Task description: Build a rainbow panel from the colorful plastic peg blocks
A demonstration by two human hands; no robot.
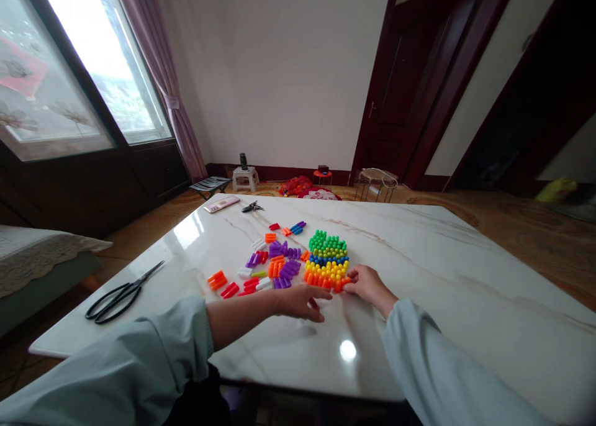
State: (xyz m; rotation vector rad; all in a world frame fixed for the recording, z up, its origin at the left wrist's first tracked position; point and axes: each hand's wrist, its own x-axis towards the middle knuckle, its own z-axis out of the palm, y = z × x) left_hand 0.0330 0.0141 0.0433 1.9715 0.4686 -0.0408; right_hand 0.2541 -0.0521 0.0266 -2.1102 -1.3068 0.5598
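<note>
A block of small round-tipped plastic pieces (328,258) stands on the table in coloured bands: green farthest away, then olive, blue, yellow and orange nearest me. At its near right corner, my right hand (370,286) has thumb and fingers closed on an orange plastic piece (339,285). My left hand (302,302) hovers just in front of the orange row, its fingers stretched out and apart, holding nothing. Left of the block lie loose bullet-shaped pieces joined in small strips, among them purple ones (289,269), orange ones (217,280) and red ones (230,290).
Large black-handled scissors (116,295) lie on the marble-patterned table (447,277) at the left. Toward its far left edge are a phone (222,203) and dark pliers or snips (252,207). Beyond stand a white stool (245,177) and a metal-legged stool (376,181).
</note>
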